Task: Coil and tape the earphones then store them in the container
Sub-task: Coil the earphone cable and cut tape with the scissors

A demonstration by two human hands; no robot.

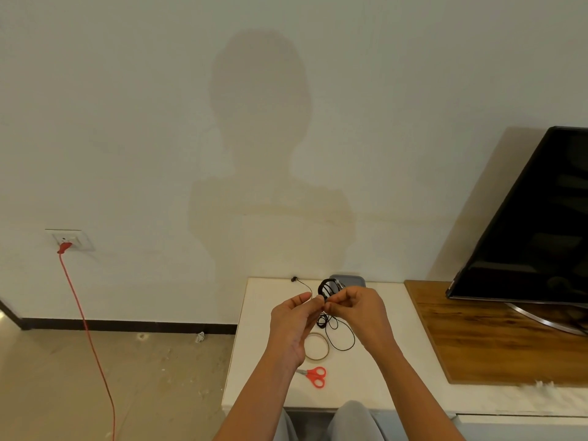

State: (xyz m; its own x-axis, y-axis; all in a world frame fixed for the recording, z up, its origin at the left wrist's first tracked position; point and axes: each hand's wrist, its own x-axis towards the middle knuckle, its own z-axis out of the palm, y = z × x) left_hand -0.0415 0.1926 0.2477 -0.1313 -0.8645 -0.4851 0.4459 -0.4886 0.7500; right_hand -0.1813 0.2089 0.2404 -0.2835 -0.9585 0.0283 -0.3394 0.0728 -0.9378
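Grey-trousered knees [350, 421] at the bottom edge, both bare forearms reaching up from there over a white table [261, 361]. On the table near the front edge: red-handled scissors [316, 375], blades partly hidden under the left wrist. Just behind them lies a roll of tape [318, 358], flat, its left side covered by the left hand [294, 326]. A grey container [348, 279] sits at the table's back edge by the wall, mostly blocked by the hands and the coil. A wood-topped unit [477, 338] butts against the table's right side and carries a dark TV [534, 224] on a metal stand. Far left there is a wall socket [71, 240] with a red cable [86, 323] running down to the floor. A person's shadow [257, 138] falls on the wall.

The earphones [329, 289] are black and thin-corded, held above the table's middle. Part is wound into a small tight coil standing up between the hands. Left thumb and fingertips pinch the cord at the coil's lower left. The right hand [359, 313] has curled fingers gripping the coil's lower right. Loose cable [342, 337] hangs below in slack loops onto the table beside the tape. One earbud [294, 278] trails off on its cord to the back left edge of the table.
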